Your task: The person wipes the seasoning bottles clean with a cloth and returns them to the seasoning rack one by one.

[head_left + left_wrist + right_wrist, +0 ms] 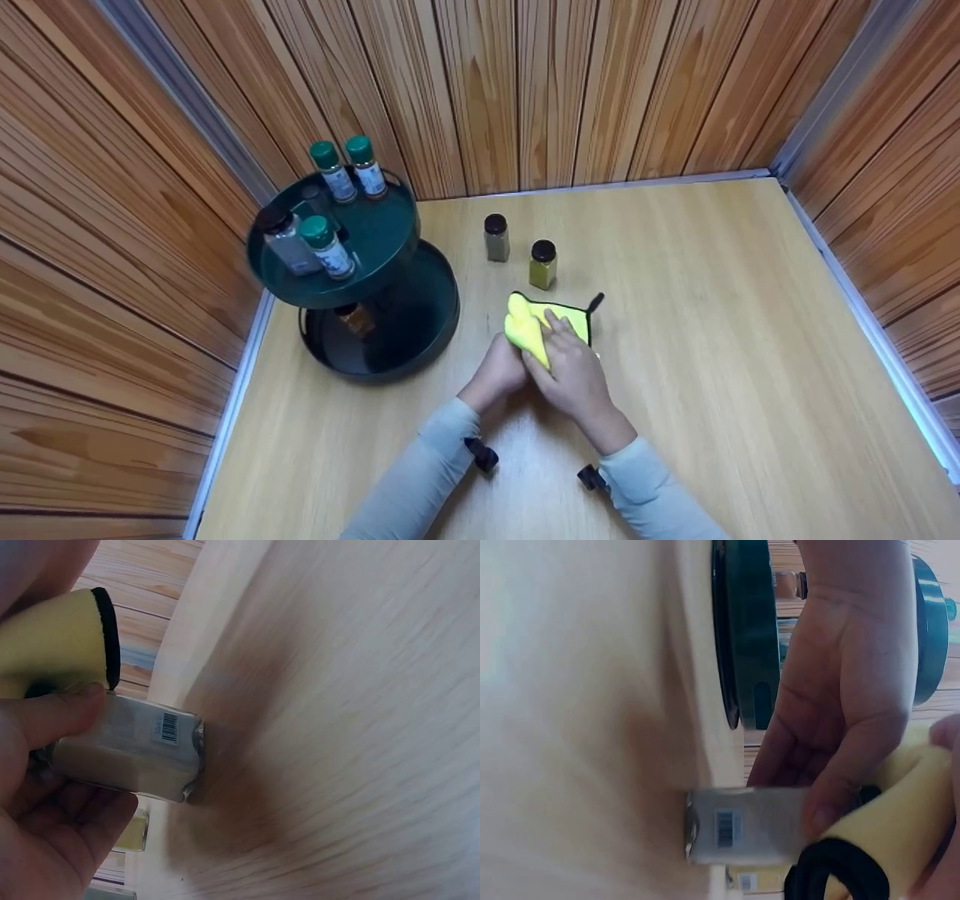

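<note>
My left hand (502, 367) grips a square clear spice jar (142, 742) with a barcode label, thumb on one side and fingers on the other. In the right wrist view the same jar (757, 825) lies above the tabletop, partly filled with a pale content. A yellow cloth (527, 330) with black edging is bunched over the jar's top end, which it hides. My right hand (574, 371) holds this cloth, thumb toward the left hand; a flat corner with a black loop (596, 302) hangs out beyond the fingers.
Two dark-capped jars, one greyish (496, 238) and one yellow-green (543, 266), stand beyond the hands. At left is a dark green two-tier round rack (379, 244) carrying several jars, including a green-capped one (327, 246). Wood-panelled walls (555, 90) enclose the table (750, 337).
</note>
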The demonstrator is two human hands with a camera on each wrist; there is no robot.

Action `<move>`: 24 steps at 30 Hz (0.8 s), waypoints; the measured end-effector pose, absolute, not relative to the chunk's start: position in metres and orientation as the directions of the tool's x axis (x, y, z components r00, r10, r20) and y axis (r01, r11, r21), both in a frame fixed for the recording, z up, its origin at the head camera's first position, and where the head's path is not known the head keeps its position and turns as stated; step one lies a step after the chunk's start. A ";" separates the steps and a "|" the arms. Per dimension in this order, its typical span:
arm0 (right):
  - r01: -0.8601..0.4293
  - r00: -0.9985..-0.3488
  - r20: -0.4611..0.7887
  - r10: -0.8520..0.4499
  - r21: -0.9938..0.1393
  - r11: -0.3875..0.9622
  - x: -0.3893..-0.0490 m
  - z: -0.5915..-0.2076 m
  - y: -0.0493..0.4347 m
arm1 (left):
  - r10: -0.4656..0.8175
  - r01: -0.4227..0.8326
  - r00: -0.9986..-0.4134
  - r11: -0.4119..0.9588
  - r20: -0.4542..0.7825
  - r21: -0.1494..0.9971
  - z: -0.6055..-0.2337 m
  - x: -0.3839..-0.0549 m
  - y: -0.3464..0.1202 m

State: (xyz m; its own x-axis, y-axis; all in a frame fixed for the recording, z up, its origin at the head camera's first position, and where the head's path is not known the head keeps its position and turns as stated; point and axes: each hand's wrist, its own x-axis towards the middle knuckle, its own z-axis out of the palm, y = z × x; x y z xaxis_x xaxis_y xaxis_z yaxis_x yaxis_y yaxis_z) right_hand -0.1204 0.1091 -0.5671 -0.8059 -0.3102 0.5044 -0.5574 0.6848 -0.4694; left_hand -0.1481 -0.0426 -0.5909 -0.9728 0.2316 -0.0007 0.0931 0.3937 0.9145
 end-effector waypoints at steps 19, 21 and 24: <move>-0.145 -0.989 0.151 0.001 -0.952 0.269 -0.105 -0.555 0.139 | 0.234 0.037 -0.970 0.393 -0.061 0.919 -0.591 -0.148 -0.037; -0.081 -0.994 0.094 0.064 -0.981 0.175 -0.105 -0.555 0.138 | 0.240 0.027 -0.968 0.402 -0.077 0.915 -0.590 -0.149 -0.037; -0.014 -0.990 0.021 0.137 -0.998 0.053 -0.106 -0.554 0.137 | 0.249 0.042 -0.966 0.422 -0.072 0.905 -0.590 -0.150 -0.037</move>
